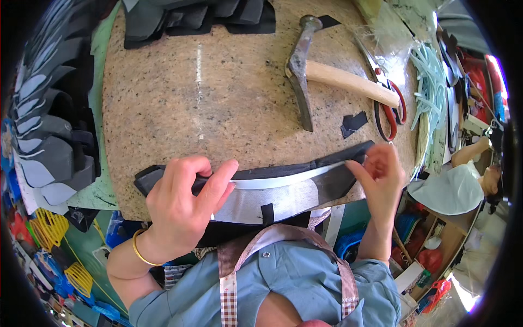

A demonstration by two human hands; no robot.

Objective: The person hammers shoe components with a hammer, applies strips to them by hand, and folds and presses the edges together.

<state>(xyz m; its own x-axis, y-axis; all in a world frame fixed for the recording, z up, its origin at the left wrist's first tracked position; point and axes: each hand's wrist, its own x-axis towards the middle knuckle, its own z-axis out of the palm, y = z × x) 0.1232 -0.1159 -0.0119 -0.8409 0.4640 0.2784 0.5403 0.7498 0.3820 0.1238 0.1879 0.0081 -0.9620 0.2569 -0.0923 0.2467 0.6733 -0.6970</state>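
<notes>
In front of me at the near edge of the table lies a long curved dark piece (343, 185) with a folded black edge and a silvery-grey middle. A narrow white strip (272, 183) runs along the curve beneath the black edge. My left hand (182, 191) is bent over the piece's left part, fingers closed around the strip's left end. My right hand (381, 171) pinches at the strip's right end, thumb and forefinger close together. A small black tab (267, 213) sits on the piece's near edge.
Beyond the piece lie a hammer (348, 83) with a wooden handle, red-handled scissors (391, 124) and a black scrap (354, 124) on the speckled table (158, 92). Pale blue-green strips (427, 87) lie at right. Stacked dark pieces (54, 131) stand left; more black pieces (190, 16) are at the back.
</notes>
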